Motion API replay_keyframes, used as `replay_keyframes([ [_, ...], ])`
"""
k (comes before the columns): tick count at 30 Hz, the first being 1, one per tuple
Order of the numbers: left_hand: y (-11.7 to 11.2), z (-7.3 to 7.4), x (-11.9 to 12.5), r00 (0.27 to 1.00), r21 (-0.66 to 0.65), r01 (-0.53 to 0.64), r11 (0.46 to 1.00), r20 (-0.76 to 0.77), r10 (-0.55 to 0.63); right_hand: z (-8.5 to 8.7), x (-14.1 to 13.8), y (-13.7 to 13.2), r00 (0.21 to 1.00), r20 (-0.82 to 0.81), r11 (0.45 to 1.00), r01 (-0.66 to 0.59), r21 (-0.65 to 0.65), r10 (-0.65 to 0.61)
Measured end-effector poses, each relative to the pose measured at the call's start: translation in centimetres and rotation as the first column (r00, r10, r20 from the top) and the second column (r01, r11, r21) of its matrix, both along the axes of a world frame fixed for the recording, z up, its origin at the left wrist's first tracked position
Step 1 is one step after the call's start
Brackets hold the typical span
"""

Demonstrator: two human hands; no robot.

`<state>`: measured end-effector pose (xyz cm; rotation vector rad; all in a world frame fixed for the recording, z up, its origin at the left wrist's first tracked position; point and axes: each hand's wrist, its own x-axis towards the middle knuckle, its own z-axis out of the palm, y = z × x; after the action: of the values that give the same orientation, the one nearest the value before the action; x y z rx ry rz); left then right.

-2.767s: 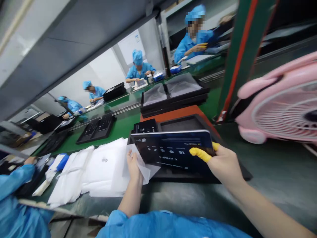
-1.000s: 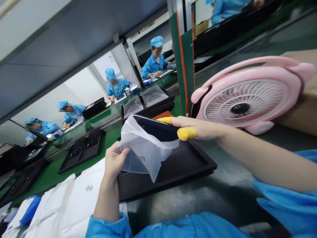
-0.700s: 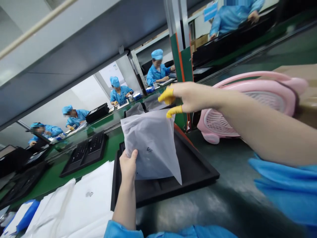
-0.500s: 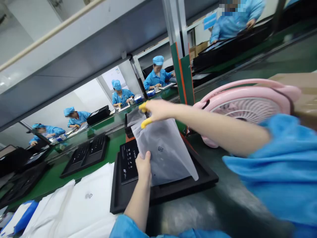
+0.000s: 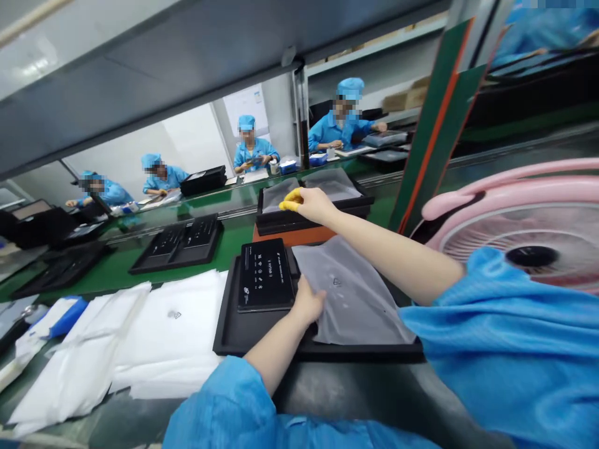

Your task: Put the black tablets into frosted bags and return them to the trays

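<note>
My left hand (image 5: pixel 309 302) is at the left edge of a frosted plastic bag (image 5: pixel 358 299), thumb on top and the other fingers partly hidden. The bag lies in the right part of a black tray (image 5: pixel 262 340); I cannot tell what is inside it. In the tray's left part rests a flat black device (image 5: pixel 266 274) with white print. Beyond the tray, my right hand (image 5: pixel 312 204) hovers in front of a stacked black tray (image 5: pixel 322 207). Its yellow-covered fingertips come together with nothing visible between them. Two frosted bags (image 5: pixel 337 182) lie in that stacked tray.
White sleeves (image 5: pixel 163 330) are piled at left beside a blue-and-white packet (image 5: pixel 68 318). Another black tray (image 5: pixel 175 243) holds two printed black devices. A pink fan (image 5: pixel 524 231) stands at right, near a green post (image 5: pixel 435 125). Several co-workers sit across the line.
The frosted bag has come down flat into the tray's right part. My right hand has let go of its top and moved to the far tray, fingers closing. The view has shifted.
</note>
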<state>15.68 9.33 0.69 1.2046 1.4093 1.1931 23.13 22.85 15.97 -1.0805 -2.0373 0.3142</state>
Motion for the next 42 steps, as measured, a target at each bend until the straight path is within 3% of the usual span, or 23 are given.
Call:
replay_keyframes([
  [2,-1.4,1.2,-2.5,0.976,0.124,0.062,0.99,-0.214,-0.034,-1.5,-0.1,0.2,0.998,0.057,0.998,0.022,-0.051,-0.019],
  [5,-3.2,3.3,-9.5,0.91,0.15,0.084,0.985,-0.415,-0.015,-3.2,-0.3,0.8,0.979,0.203,0.993,0.046,-0.106,-0.024],
  [7,-4.1,3.9,-15.2,0.833,0.055,-0.091,0.994,-0.543,0.107,-4.1,-1.1,1.4,0.928,0.372,0.992,0.03,-0.121,0.018],
  [8,-4.5,3.7,-18.0,0.74,0.017,-0.214,0.977,-0.65,0.174,-4.6,-1.9,1.6,0.889,0.455,0.992,0.014,-0.125,0.045],
  [10,-5.3,2.4,-22.2,0.576,-0.105,-0.304,0.947,-0.812,0.095,-5.8,-3.9,2.2,0.813,0.575,0.99,-0.012,-0.138,0.09],
  [12,-5.9,0.4,-24.5,0.461,-0.153,-0.301,0.941,-0.887,0.003,-7.1,-6.4,2.9,0.769,0.63,0.987,-0.01,-0.159,0.109],
  [15,-6.0,-2.3,-25.1,0.338,-0.099,-0.29,0.952,-0.941,0.005,-9.3,-10.3,4.2,0.732,0.674,0.98,0.042,-0.195,0.102],
  [17,-5.6,-3.3,-25.0,0.3,-0.086,-0.307,0.948,-0.954,0.011,-10.7,-12.4,5.0,0.709,0.697,0.97,0.084,-0.23,0.104],
  [21,-4.8,-4.2,-25.6,0.311,-0.041,-0.365,0.93,-0.947,0.081,-12.2,-14.3,6.3,0.664,0.73,0.94,0.123,-0.32,0.161],
  [24,-4.8,-4.8,-26.6,0.399,0.071,-0.42,0.905,-0.881,0.254,-11.0,-14.1,7.2,0.654,0.735,0.937,0.115,-0.331,0.179],
  [27,-5.1,-5.2,-27.1,0.54,0.154,-0.508,0.848,-0.71,0.452,-7.3,-13.3,7.4,0.669,0.713,0.939,0.062,-0.338,0.212],
  [29,-5.3,-4.9,-27.3,0.593,0.175,-0.575,0.799,-0.583,0.555,-4.2,-12.8,6.4,0.643,0.709,0.937,-0.04,-0.347,0.29],
  [31,-5.5,-4.1,-27.5,0.622,0.189,-0.613,0.767,-0.483,0.616,-1.1,-12.1,4.4,0.588,0.733,0.937,-0.156,-0.313,0.343],
  [33,-5.7,-2.6,-27.6,0.649,0.209,-0.619,0.757,-0.407,0.643,1.4,-11.0,1.5,0.573,0.756,0.948,-0.214,-0.235,0.317],
  [35,-6.0,-0.6,-27.6,0.663,0.247,-0.616,0.748,-0.35,0.662,3.2,-9.2,-1.5,0.629,0.728,0.961,-0.213,-0.178,0.274],
  [38,-6.3,2.1,-26.2,0.663,0.31,-0.593,0.743,-0.335,0.669,4.2,-4.9,-4.7,0.817,0.543,0.981,-0.155,-0.118,0.194],
  [40,-6.1,2.7,-23.9,0.689,0.307,-0.522,0.795,-0.398,0.606,3.7,-1.2,-6.0,0.95,0.301,0.994,-0.053,-0.095,0.079],
  [42,-5.7,2.2,-20.6,0.724,0.237,-0.38,0.894,-0.525,0.447,2.1,2.3,-7.1,0.998,-0.035,0.992,0.045,-0.117,-0.05],
])
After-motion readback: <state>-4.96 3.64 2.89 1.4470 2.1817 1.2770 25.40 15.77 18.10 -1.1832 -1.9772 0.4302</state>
